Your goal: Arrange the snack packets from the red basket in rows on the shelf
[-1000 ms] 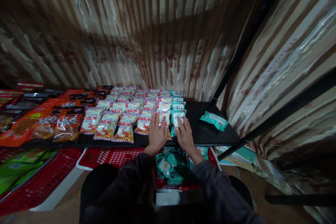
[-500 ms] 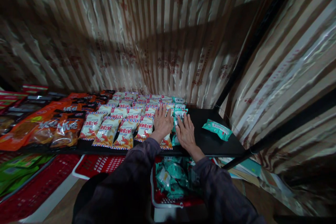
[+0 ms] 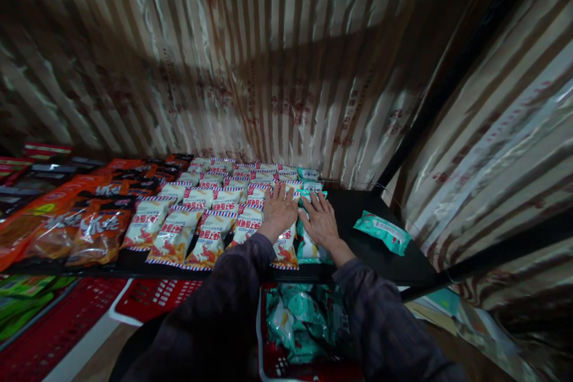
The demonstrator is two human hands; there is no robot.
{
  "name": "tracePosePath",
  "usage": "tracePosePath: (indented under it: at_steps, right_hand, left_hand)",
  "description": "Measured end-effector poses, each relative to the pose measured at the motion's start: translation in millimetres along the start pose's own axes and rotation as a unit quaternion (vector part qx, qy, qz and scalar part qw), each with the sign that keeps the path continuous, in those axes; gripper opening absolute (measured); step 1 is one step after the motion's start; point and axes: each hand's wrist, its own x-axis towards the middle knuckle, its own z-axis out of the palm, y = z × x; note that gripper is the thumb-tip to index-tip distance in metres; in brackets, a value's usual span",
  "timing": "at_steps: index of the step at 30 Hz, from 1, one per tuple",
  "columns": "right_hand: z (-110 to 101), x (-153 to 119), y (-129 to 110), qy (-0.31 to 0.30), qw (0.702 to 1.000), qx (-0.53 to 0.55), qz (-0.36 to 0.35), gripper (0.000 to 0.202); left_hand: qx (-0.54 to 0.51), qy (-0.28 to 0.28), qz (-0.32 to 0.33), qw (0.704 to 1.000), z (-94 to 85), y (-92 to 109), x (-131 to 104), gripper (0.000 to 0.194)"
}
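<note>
My left hand [image 3: 278,213] lies flat with its fingers stretched out over the rightmost column of white snack bags [image 3: 285,248]. Beside it, my right hand [image 3: 321,221] rests with spread fingers on a teal snack bag [image 3: 312,250] at the front of a column of teal bags. Neither hand grips anything. The white bags, with red lettering and striped edges, lean in overlapping rows to the left. One loose teal bag [image 3: 383,231] lies apart on the black shelf [image 3: 353,265], to the right of my right hand.
Orange-and-black snack packets [image 3: 96,230] fill the shelf's left part. Beneath the shelf, a red basket [image 3: 265,364] holds teal bags, with another red basket [image 3: 147,298] and green packets [image 3: 27,304] to its left. Black posts [image 3: 403,149] and striped plastic sheeting [image 3: 268,59] border the shelf.
The camera view has shifted slightly closer and lower over the shelf. Both hands stay flat on the bags; the front teal bag now shows more below my right hand.
</note>
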Motion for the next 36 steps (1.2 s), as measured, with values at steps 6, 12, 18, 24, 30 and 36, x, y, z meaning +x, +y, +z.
tracePosePath:
  at_steps: [6,12,18,24,30,36]
  right_hand:
    - [-1.4,2.8,1.3,-0.028,1.000,-0.009,0.001,0.045]
    - [-0.9,2.6,2.1,-0.028,1.000,-0.009,-0.005,0.045]
    - [1.6,1.4,1.3,-0.012,1.000,-0.003,-0.002,0.044]
    - [1.2,0.8,0.9,-0.019,1.000,-0.006,0.000,0.045]
    - [2.0,-0.7,1.5,-0.018,1.000,0.003,0.000,0.046]
    - [1.3,-3.1,2.5,0.005,1.000,0.022,0.004,0.044]
  left_hand:
    - [-0.002,-0.039,-0.007,0.999,0.9,-1.1,5.0,0.051]
    - [-0.009,-0.027,-0.008,1.000,3.8,-2.4,5.3,0.049]
    - [-0.008,-0.024,-0.012,1.000,5.0,-1.8,3.4,0.050]
    - [-0.015,-0.032,-0.018,0.999,3.4,-0.1,1.2,0.051]
    - [-0.013,-0.051,-0.016,0.999,1.4,0.2,2.8,0.051]
    - [-0.015,-0.018,-0.023,0.999,-4.8,1.4,-0.6,0.053]
